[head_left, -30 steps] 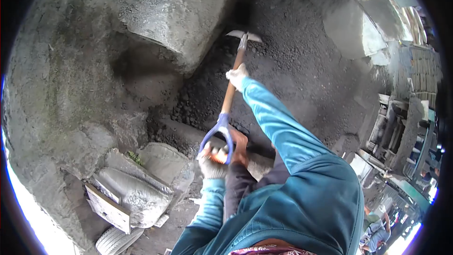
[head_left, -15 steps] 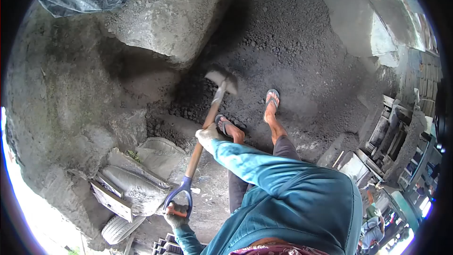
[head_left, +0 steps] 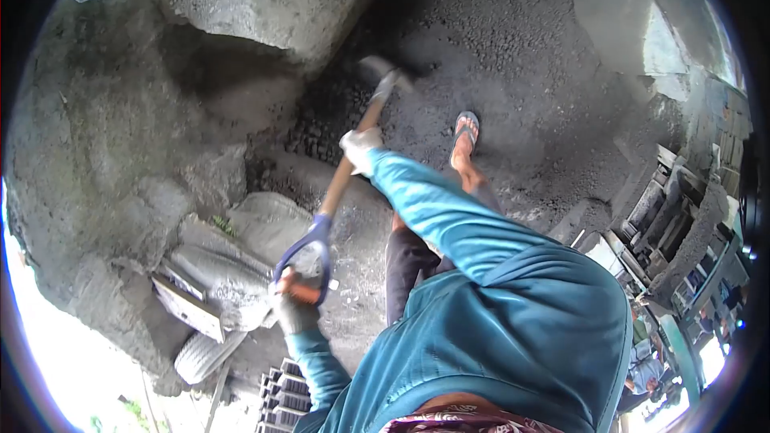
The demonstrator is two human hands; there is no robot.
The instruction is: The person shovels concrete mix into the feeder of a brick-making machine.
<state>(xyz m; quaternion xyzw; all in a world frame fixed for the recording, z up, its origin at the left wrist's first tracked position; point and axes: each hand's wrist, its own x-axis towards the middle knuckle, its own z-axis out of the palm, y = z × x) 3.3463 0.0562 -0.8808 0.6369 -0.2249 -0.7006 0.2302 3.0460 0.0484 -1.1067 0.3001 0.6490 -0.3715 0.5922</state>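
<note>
A shovel (head_left: 339, 186) with a wooden shaft and a blue D-shaped handle runs diagonally in front of me. My right hand (head_left: 360, 150), in a pale glove, is closed round the middle of its shaft. Lower left, my left hand (head_left: 297, 305) wears a glove with bare fingertips and grips the D-handle. The shovel's blade (head_left: 387, 72), smeared by motion, is over dark, gravelly ground (head_left: 513, 56) beside the foot of a rough grey mass (head_left: 273, 8).
My sandalled right foot (head_left: 466, 132) stands right of the shovel. Boards (head_left: 188, 305), a tire (head_left: 204, 355) and stacked blocks (head_left: 282, 397) are at lower left. Wooden frames (head_left: 662, 216) lie at right. People (head_left: 644, 369) are in the background at lower right.
The shovel blade and my right hand have moved forward, away from my body. My left foot, visible before, is now hidden behind my arm and leg. The view has shifted slightly.
</note>
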